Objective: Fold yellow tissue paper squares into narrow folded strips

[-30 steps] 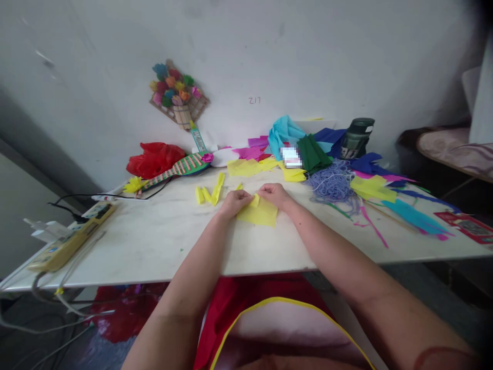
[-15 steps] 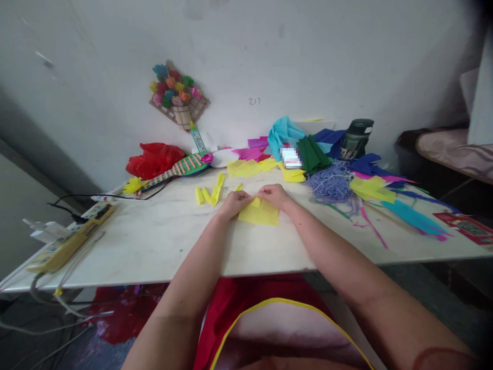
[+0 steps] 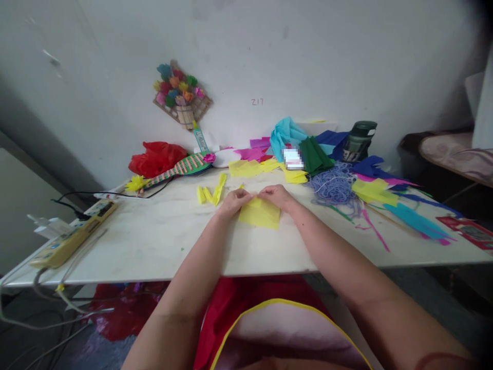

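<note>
A yellow sheet of tissue paper point(image 3: 260, 215) lies on the white table point(image 3: 162, 241) in front of me. My left hand point(image 3: 234, 199) pinches its far left edge with curled fingers. My right hand point(image 3: 275, 196) pinches the far edge just to the right, and the two hands almost touch. Several folded yellow paper strips point(image 3: 211, 193) lie just left of my left hand.
Piles of coloured tissue paper point(image 3: 304, 149), purple yarn point(image 3: 333, 186), a dark green jar point(image 3: 358, 140) and a red bag point(image 3: 157, 157) crowd the back. A striped paper guitar point(image 3: 181, 168) lies left of centre. A yellow power strip point(image 3: 69, 240) with cables sits at the left edge.
Both hands stay at the sheet's far edge. The small raised fold between the fingers has flattened and the sheet lies flatter.
</note>
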`<state>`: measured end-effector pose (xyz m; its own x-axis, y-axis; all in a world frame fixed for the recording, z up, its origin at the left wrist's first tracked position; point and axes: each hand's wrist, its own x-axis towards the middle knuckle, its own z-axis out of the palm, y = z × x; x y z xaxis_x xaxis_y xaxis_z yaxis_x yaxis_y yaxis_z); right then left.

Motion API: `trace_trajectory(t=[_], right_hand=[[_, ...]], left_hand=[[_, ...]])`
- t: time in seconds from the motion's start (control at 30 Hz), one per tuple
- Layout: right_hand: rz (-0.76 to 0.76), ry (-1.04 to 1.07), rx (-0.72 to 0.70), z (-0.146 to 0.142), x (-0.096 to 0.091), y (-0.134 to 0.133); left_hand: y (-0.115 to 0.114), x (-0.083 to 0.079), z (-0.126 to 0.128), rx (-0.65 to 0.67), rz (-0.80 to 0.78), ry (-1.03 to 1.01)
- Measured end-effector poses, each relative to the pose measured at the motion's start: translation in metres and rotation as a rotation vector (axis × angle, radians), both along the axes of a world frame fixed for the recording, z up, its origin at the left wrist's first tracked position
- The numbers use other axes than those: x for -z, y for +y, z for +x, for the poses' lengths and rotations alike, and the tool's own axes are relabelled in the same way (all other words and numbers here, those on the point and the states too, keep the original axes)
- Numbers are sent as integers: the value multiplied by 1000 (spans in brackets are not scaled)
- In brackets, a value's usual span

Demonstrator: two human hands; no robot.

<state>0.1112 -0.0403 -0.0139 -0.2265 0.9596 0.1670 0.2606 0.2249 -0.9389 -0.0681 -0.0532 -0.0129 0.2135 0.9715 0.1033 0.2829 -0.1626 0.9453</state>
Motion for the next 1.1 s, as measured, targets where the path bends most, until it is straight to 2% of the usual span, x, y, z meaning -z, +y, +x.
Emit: trace_trajectory(t=[0.07, 0.13, 0.27, 0.4, 0.5, 0.67, 0.83, 1.0, 1.1], right_hand=[[27, -25, -30, -1, -1, -2], [30, -26, -56, -1, -2, -3], [4, 127, -1, 3, 1, 1], [-60, 334, 59, 8, 7, 8], [-109, 331, 45, 8, 9, 11], [-146, 325, 39, 4, 8, 8], [-196, 302, -56, 2, 4, 2], [-193, 316, -114, 3, 1, -3], [-209, 354, -138, 4, 4, 0]], left_hand=[[0, 1, 0, 67, -22, 7], [1, 2, 0, 79, -49, 2], [4, 5, 0, 6, -50, -73], [8, 6, 1, -68, -59, -232], [9, 6, 2, -78, -67, -282], [8, 9, -1, -2, -81, -247], [10, 11, -3, 31, -131, -247], [11, 10, -2, -2, -71, -209], [11, 9, -2, -29, -51, -253]])
